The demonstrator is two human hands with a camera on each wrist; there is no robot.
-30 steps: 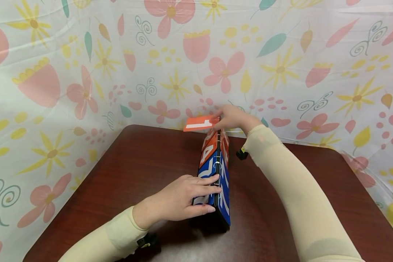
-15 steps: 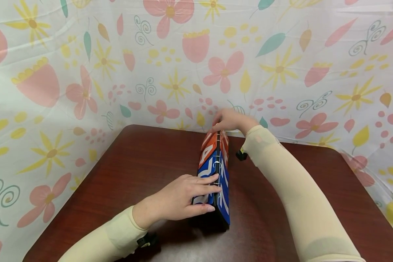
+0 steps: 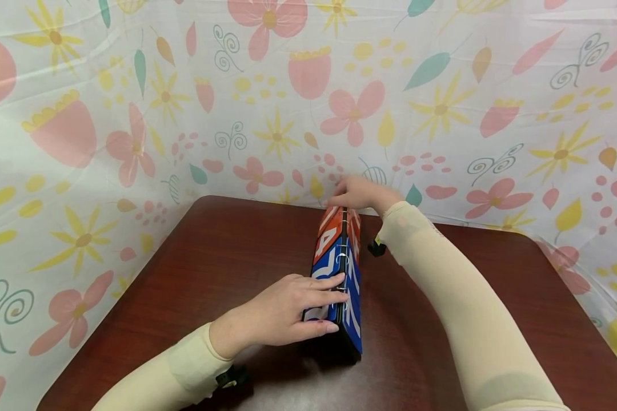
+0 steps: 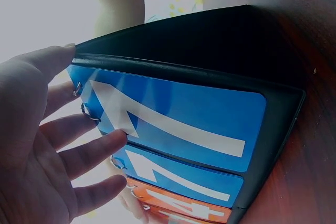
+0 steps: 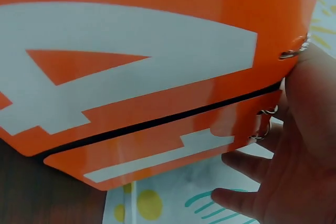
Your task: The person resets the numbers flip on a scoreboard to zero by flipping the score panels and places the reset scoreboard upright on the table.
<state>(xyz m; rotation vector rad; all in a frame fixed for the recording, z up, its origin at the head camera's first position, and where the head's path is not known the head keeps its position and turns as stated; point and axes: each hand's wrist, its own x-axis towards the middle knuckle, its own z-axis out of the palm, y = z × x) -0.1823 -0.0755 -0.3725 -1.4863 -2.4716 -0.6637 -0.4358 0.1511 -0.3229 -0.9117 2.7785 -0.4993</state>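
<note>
A tent-shaped flip scoreboard (image 3: 333, 251) stands lengthwise on the table, with blue and orange number cards hung on metal rings along its top ridge. My left hand (image 3: 283, 311) lies over the near end, fingers extended across the ridge. In the left wrist view, its thumb touches the black frame's top edge and the fingers spread beside a blue card (image 4: 184, 114). At the far end my right hand (image 3: 365, 193) bends over the ridge, its fingertips partly hidden. The right wrist view shows that hand's spread fingers near the rings of an orange "1" card (image 5: 157, 156), beside a larger orange "4" card (image 5: 184, 95).
The dark reddish-brown table (image 3: 226, 257) extends on both sides of the scoreboard. A white flower-printed curtain (image 3: 185, 85) hangs behind and left of it. A small black camera (image 3: 232, 378) sits at my left wrist.
The orange "1" card, raised at the far left side one second ago, has swung down out of sight in the head view. My right hand has lowered slightly; the left hand stays in place.
</note>
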